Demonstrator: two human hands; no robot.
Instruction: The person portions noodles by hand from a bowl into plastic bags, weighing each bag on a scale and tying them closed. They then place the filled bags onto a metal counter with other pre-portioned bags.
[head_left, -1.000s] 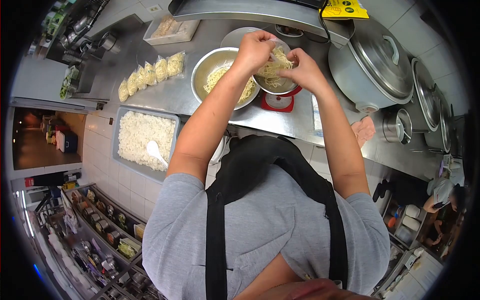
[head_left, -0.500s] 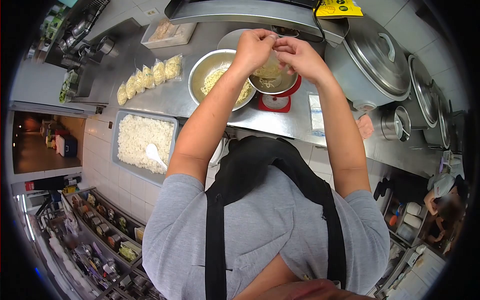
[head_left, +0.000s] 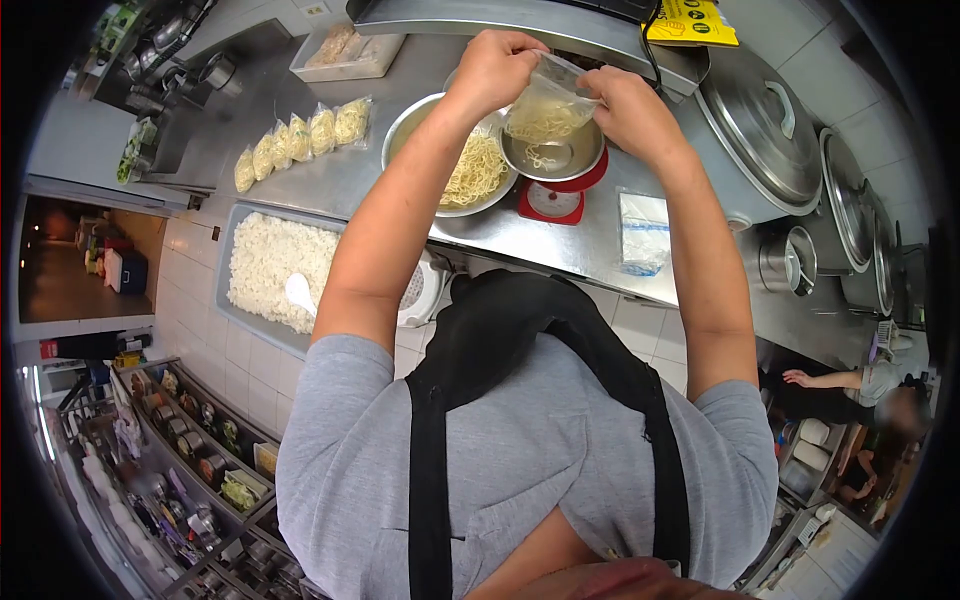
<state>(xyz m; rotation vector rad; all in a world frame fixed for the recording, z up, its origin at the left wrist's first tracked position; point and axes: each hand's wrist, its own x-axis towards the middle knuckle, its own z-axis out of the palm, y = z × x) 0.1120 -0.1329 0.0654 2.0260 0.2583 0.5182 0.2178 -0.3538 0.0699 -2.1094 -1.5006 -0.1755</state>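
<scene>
Between my hands hangs a clear plastic bag (head_left: 545, 112) with yellow noodles in it. My left hand (head_left: 495, 72) pinches its upper left corner, and my right hand (head_left: 625, 108) pinches the upper right corner. Beneath the bag, a small metal bowl (head_left: 580, 168) with a few noodles rests on a red scale (head_left: 552, 203). To its left stands a large metal bowl (head_left: 398, 135) holding loose noodles (head_left: 477, 170), partly hidden by my left forearm. Several filled noodle bags (head_left: 297, 137) lie in a row farther left.
A tray of white rice (head_left: 280, 270) with a white scoop (head_left: 300, 294) is at the left. Flat plastic bags (head_left: 643, 230) lie right of the scale. Large lidded pots (head_left: 765, 130) line the right side. A metal shelf (head_left: 520, 25) overhangs the back. Another person (head_left: 850, 385) is at the far right.
My hands have moved apart, stretching the bag's top between them, and more of it shows. The view has shifted slightly. The person at the far right has extended an arm.
</scene>
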